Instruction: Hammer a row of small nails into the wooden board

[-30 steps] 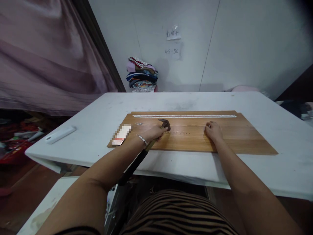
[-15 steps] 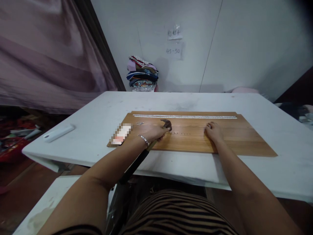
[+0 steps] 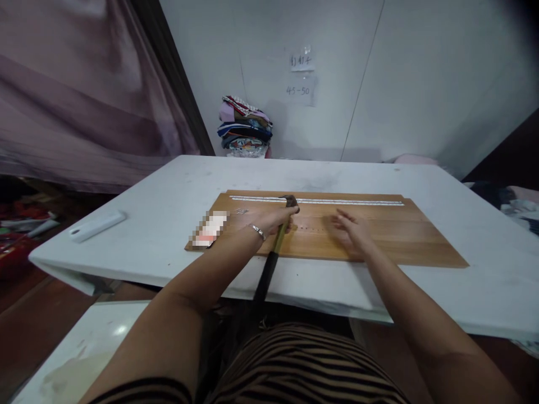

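My left hand (image 3: 274, 221) is closed around a claw hammer (image 3: 277, 244), gripping it close to the head. The hammer's black grip slants down toward my body, past the table's front edge. Under both hands lies a wooden board (image 3: 404, 238). A short row of small dark nails or nail heads (image 3: 312, 229) runs across its middle, just right of the hammer. My right hand (image 3: 349, 225) hovers above the board to the right of that row, fingers stretched out, with nothing visible in it.
Two thin white strips (image 3: 357, 203) lie along the board's far side. A few loose nails (image 3: 241, 211) and a blurred-out flat object (image 3: 213, 227) rest at its left. On the white table (image 3: 151, 196) sits a white handle-like object (image 3: 99, 225). Folded clothes (image 3: 245, 128) stand behind.
My left hand has swung the hammer more upright, its head shifting slightly away from me. My right hand has moved left off its spot on the board, its fingers uncurling.
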{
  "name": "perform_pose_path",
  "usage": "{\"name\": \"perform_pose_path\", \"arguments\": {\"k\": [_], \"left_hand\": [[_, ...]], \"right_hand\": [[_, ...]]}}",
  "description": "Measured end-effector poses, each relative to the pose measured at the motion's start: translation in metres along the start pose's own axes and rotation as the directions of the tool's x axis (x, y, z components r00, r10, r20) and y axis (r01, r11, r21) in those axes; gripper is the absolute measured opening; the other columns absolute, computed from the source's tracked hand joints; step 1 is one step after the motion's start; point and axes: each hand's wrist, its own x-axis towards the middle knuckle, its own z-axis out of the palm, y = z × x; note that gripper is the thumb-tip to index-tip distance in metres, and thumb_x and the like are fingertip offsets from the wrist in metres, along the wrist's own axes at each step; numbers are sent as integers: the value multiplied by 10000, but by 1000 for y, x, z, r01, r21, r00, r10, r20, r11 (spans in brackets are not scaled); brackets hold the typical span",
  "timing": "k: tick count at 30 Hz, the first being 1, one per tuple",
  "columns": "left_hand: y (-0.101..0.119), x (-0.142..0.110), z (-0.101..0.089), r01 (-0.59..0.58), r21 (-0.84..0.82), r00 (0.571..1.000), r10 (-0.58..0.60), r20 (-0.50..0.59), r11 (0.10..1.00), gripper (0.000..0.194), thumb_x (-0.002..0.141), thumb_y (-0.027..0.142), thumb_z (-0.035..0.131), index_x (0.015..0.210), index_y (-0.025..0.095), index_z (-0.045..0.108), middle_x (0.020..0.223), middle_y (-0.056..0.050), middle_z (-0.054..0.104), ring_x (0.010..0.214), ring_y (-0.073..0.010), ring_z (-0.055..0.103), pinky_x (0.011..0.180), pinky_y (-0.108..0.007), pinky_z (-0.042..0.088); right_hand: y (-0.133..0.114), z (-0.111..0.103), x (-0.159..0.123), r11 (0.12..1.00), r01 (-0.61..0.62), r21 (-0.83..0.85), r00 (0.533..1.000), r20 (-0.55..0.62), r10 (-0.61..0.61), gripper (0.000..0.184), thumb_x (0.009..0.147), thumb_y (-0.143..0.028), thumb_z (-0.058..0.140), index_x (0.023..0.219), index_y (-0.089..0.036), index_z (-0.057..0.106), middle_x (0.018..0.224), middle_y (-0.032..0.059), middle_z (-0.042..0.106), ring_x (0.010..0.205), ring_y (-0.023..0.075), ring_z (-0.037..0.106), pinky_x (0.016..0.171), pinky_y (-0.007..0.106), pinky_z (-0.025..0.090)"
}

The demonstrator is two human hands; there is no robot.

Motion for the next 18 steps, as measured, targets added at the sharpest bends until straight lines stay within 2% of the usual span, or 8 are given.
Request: {"name": "perform_pose_path", "arguments": {"k": [3, 5, 6, 9, 13, 16, 18], "left_hand": [[11, 2, 18, 11, -155, 1000, -10, 7, 988, 249, 997, 409, 686, 912, 205, 570, 599, 45, 530, 489, -117, 538, 526, -230, 478], [14, 4, 32, 21, -275, 999, -29, -23, 961, 240, 1018, 397, 645, 904, 205, 556, 607, 33, 545, 514, -132, 575, 533, -232, 490], [14, 5, 39, 16, -327, 998, -32, -44, 945, 229, 1023, 380, 624, 894, 204, 553, 596, 31, 541, 510, -135, 574, 527, -231, 485], [8, 7, 59, -11, -440, 1000, 8, -9, 898, 218, 995, 375, 627, 882, 193, 588, 596, 11, 568, 526, -154, 598, 530, -247, 494], [-3, 4, 77, -14, -532, 1000, 14, -4, 847, 215, 957, 408, 666, 915, 202, 622, 632, 18, 595, 584, -185, 643, 599, -286, 533], [-9, -2, 85, -38, -555, 995, 82, 55, 831, 262, 1022, 419, 567, 916, 188, 631, 656, 0, 607, 628, -194, 663, 597, -276, 504], [-11, -7, 88, -88, -547, 988, 144, 62, 832, 294, 1029, 441, 561, 916, 181, 638, 662, -1, 600, 602, -177, 629, 554, -254, 448]], "right_hand": [[-23, 42, -22, 963, -220, 159, 955, 237, 179, 489, 909, -445, 744, 1353, -258, 660, 1285, 144, 786, 1105, 249, 764, 897, 397, 625], [-36, 62, -30, 916, -322, 238, 922, 297, 247, 550, 955, -408, 707, 1471, -284, 565, 1306, 124, 776, 1071, 225, 769, 868, 378, 628], [-43, 69, -32, 906, -333, 261, 921, 294, 254, 588, 972, -403, 689, 1524, -307, 511, 1293, 101, 778, 1040, 210, 768, 841, 365, 629], [-57, 79, -29, 912, -298, 282, 934, 281, 218, 722, 976, -403, 699, 1624, -349, 384, 1121, 26, 796, 921, 182, 750, 779, 333, 623], [-71, 80, -22, 947, -281, 156, 929, 292, 227, 861, 922, -391, 761, 1671, -338, 339, 833, -47, 721, 670, 167, 674, 612, 288, 574], [-80, 78, -22, 964, -264, 39, 922, 304, 240, 812, 898, -372, 755, 1630, -323, 406, 728, -69, 645, 552, 155, 598, 508, 265, 506], [-84, 78, -22, 977, -213, -21, 926, 314, 209, 684, 892, -389, 735, 1534, -316, 512, 709, -62, 623, 534, 156, 576, 472, 264, 477]]}}
